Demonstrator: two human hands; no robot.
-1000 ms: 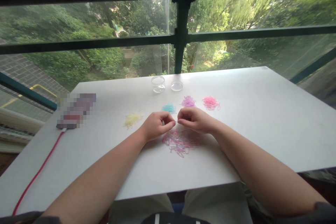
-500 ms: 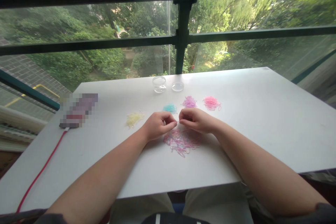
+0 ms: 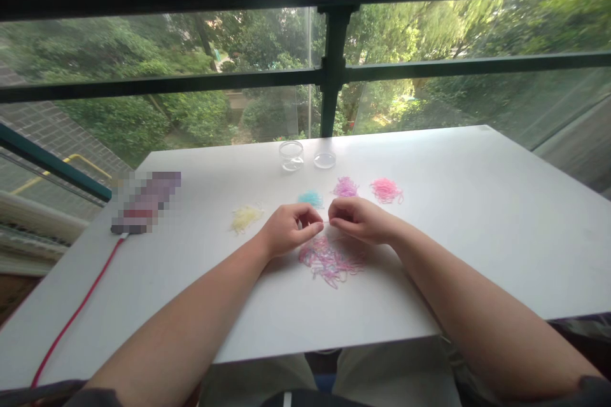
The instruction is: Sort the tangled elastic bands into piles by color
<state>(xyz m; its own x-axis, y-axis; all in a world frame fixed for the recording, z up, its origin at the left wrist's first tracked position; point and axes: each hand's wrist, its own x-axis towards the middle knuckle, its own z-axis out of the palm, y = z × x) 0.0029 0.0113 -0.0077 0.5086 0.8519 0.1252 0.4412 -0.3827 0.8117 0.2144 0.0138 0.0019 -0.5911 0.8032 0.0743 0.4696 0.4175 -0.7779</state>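
Note:
My left hand (image 3: 292,229) and my right hand (image 3: 357,219) pinch a thin pale strand (image 3: 326,222) between their fingertips, a small gap apart. Its colour is hard to tell. Just below them on the white table lies a loose mixed pile of pink, purple and bluish bands (image 3: 331,261). Beyond my hands are a blue pile (image 3: 311,197), a purple pile (image 3: 345,187) and a pink pile (image 3: 386,190). A pale yellow pile (image 3: 245,218) lies left of my left hand.
A clear round container (image 3: 291,156) and a clear round lid (image 3: 324,160) stand near the far edge of the white table (image 3: 477,216). At the left lies a blurred-out device (image 3: 147,200) with a red cable (image 3: 79,308). Windows rise behind the table.
The fingertips of my two hands are slightly farther apart, with the strand showing between them. The whole view has shifted a little; the piles look unchanged.

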